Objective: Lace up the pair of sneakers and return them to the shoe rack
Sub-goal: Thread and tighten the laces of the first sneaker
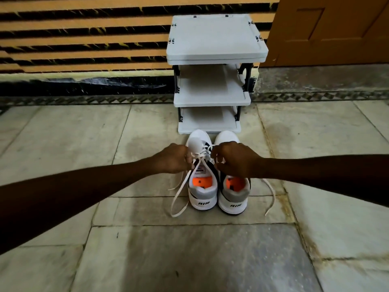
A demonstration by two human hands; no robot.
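Note:
Two white sneakers with orange insoles stand side by side on the floor, heels toward me: the left sneaker [202,186] and the right sneaker [232,194]. My left hand [171,159] pinches the left shoe's white lace [179,192] above the tongue. My right hand [233,161] pinches the other end of that lace and partly covers the right shoe. Loose lace ends trail on the floor on both sides. The grey three-tier shoe rack [214,60] stands just beyond the toes, its shelves bare.
The marble tile floor [189,249] spreads all around. A striped wall runs behind the rack, and a brown wooden door [328,28] is at the back right.

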